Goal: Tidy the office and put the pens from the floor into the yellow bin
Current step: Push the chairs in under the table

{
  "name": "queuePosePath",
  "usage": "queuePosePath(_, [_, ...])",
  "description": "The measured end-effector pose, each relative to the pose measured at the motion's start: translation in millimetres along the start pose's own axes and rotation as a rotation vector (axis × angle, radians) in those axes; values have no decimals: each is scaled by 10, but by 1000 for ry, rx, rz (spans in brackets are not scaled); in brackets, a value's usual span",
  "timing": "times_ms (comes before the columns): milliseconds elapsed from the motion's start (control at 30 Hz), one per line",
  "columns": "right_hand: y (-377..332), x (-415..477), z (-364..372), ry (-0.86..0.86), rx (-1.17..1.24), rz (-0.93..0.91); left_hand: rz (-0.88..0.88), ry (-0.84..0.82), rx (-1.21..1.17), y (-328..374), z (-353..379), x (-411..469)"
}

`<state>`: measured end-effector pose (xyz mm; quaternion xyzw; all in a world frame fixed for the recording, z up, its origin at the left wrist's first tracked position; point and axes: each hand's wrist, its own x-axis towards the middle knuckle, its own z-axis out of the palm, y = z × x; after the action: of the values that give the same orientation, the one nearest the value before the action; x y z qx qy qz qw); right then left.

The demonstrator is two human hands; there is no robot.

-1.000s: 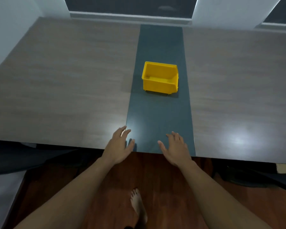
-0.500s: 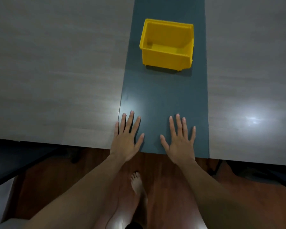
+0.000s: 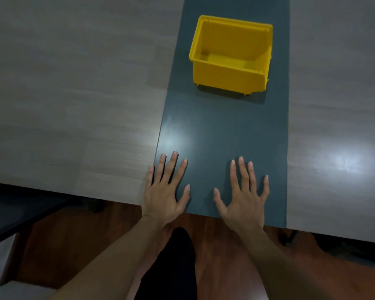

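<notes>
A yellow bin (image 3: 227, 80) stands on the dark grey centre strip (image 3: 221, 131) of the table, its inside bare. My left hand (image 3: 165, 191) lies flat on the strip's near left edge, fingers spread, holding nothing. My right hand (image 3: 244, 195) lies flat beside it on the strip, fingers spread too, nothing in it. Both hands are well short of the bin. No pens are in view.
The wood-grain table (image 3: 74, 94) stretches left and right of the strip. Below its near edge lies red-brown wooden floor (image 3: 221, 256), with my dark-clothed leg (image 3: 173, 267) between my arms. Dark chair shapes (image 3: 344, 250) sit under the table at both sides.
The view has closed in on the table and tilted down; the bin looks larger. My hands went from hovering at the edge to lying flat on the strip. My bare foot gave way to my leg.
</notes>
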<state>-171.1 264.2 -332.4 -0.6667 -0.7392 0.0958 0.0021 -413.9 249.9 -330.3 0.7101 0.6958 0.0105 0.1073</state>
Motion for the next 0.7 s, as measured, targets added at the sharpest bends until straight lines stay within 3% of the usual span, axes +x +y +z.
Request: queuePosePath(700, [34, 351, 5, 73, 11, 2, 29, 102, -40, -23, 10, 352])
